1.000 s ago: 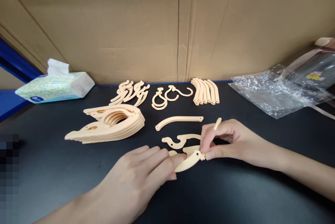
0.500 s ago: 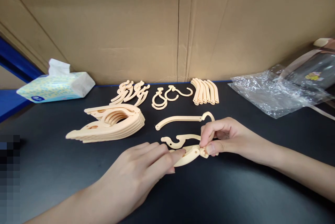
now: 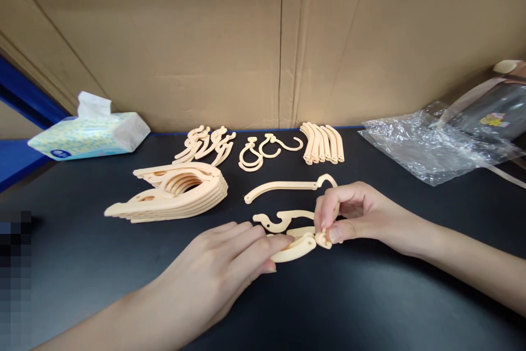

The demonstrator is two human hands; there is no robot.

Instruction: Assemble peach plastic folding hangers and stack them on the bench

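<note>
Right hand [image 3: 357, 213] pinches a hook [image 3: 324, 240], its middle seemingly hidden.

A black worktop [image 3: 370, 307] carries a stack of pale hanger frames [image 3: 181, 206]. Behind the stack lie small curved pieces [image 3: 204, 147]; behind and rightward, hooks [image 3: 251, 141], then bunched strips [image 3: 315, 145]. Right of the stack sits a long strip [image 3: 283, 185]; left and behind it, a tissue pack [image 3: 94, 133]; far right of it, a clear plastic bag [image 3: 415, 145].

Bare hands [image 3: 228, 264] — slim-fingered — lead into slender, equally bare forearms [image 3: 464, 258].

Tissue pack [image 3: 94, 134], cardboard panel [image 3: 197, 39] behind
</note>
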